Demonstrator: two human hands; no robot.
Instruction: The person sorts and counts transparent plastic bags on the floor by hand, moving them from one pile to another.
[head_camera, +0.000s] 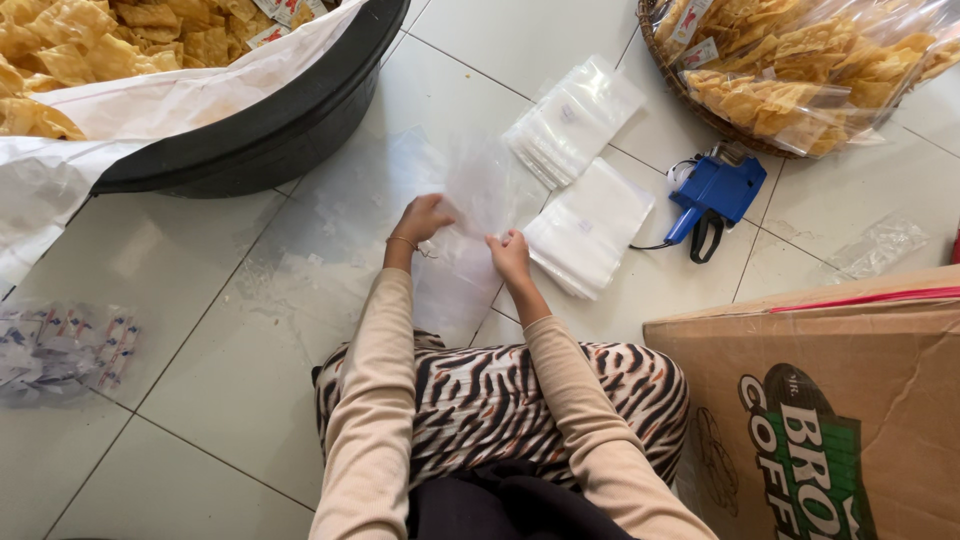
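Both hands, left hand (424, 218) and right hand (509, 256), pinched shut on a clear plastic bag (462, 250) mid-floor, its outline barely traceable against pale tiles. Black tub (300, 110) of yellow crackers (100, 40) cut off at floor's far-left corner; basket (700, 110) far-right likewise.

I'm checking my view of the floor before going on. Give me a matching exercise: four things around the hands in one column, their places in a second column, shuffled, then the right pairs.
Things:
1. black tub
2. blue tool
3. cardboard box
4. clear bag

Places:
A. lower right, beside the person's knee
B. between the left hand and right hand, held by both
C. upper left, lined with white plastic and full of yellow crisps
D. on the tiles just below the wicker basket

Pairs: 1-C, 2-D, 3-A, 4-B
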